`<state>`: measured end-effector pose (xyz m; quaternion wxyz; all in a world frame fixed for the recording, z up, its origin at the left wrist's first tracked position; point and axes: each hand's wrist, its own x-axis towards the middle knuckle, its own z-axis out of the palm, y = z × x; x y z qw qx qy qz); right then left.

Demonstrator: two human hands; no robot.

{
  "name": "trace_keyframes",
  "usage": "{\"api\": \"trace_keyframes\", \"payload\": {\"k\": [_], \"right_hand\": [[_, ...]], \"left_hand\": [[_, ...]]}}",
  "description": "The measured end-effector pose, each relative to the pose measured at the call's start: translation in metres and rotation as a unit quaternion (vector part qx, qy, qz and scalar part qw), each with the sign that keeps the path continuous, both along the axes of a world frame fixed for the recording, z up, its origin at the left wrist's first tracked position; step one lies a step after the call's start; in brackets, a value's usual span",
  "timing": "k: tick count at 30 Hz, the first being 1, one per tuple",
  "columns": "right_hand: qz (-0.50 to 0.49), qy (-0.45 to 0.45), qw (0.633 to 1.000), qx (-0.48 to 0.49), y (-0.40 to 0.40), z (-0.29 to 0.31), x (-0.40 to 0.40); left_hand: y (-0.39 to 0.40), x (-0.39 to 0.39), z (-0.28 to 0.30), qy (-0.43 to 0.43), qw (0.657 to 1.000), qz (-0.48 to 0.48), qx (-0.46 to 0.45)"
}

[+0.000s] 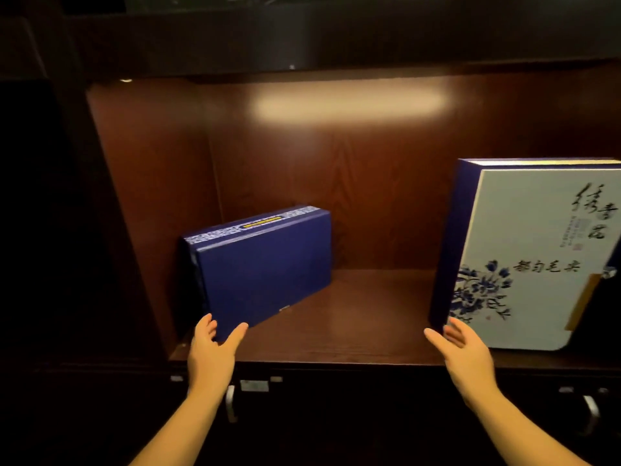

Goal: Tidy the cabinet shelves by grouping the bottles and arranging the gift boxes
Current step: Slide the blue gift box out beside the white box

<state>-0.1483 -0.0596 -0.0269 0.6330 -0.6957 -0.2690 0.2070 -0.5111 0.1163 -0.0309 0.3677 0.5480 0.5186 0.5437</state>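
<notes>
A dark blue gift box (265, 267) stands on its long edge at the left of the wooden shelf (353, 317), angled toward the back. My left hand (215, 348) is at its near bottom corner, fingers and thumb spread around the corner, touching it. A taller white gift box (524, 257) with blue flowers and black calligraphy stands upright at the right. My right hand (460, 351) is at its lower left corner, fingers apart, beside the blue spine.
The shelf sits in a dark wood cabinet with a lit back panel (336, 169). Below the shelf are cabinet doors with metal handles (230, 403) (591, 415). A dark object (601, 307) partly covers the white box at the far right.
</notes>
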Motion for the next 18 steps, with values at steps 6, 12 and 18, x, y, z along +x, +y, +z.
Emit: {"api": "trace_keyframes", "payload": {"k": [6, 12, 18], "right_hand": [[0.092, -0.017, 0.996, -0.006, 0.103, 0.006, -0.051], [0.157, -0.026, 0.987, -0.034, 0.212, 0.007, -0.057], [0.220, -0.017, 0.975, -0.017, 0.293, -0.002, -0.048]], "left_hand": [[0.042, -0.042, 0.000, 0.026, 0.999, 0.039, 0.001], [0.099, -0.041, 0.003, -0.029, 0.997, 0.068, 0.003], [0.143, -0.020, 0.008, -0.017, 0.993, 0.115, -0.025]]}}
